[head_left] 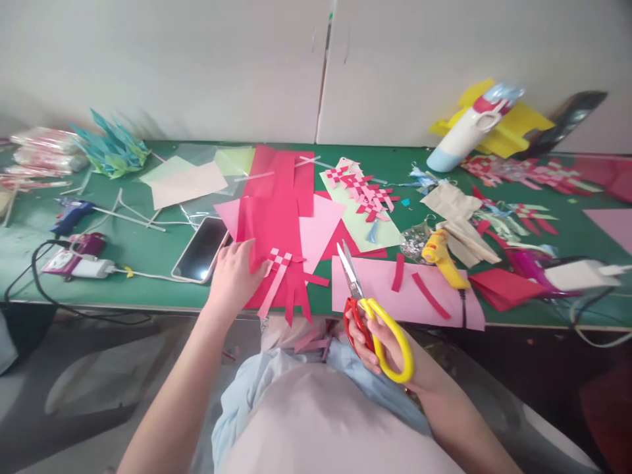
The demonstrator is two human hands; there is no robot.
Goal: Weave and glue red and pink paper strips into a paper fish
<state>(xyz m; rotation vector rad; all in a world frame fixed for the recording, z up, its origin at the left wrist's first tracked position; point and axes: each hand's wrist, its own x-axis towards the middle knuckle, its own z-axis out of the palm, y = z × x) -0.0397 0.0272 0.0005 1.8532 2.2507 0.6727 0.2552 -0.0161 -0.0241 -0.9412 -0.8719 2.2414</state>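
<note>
With scissors [368, 308] grasped by the handles in the right hand [390, 342], angle the tips away from the left hand [232, 273]. Steady the woven paper piece [280, 257] lightly, just beside the left thumb; cannot tell whether pinching it or merely resting there

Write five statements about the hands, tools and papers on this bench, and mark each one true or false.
1. The right hand holds the scissors. True.
2. The phone lies to the right of the scissors. False: the phone lies to their left, beside the left hand.
3. Two dark pink strips lie on a light pink sheet. True.
4. The yellow glue gun is in the left hand. False: the yellow glue gun lies on the bench side right of the scissors.
5. Both scissor handles are blue. False: one is red, the other yellow.
</note>
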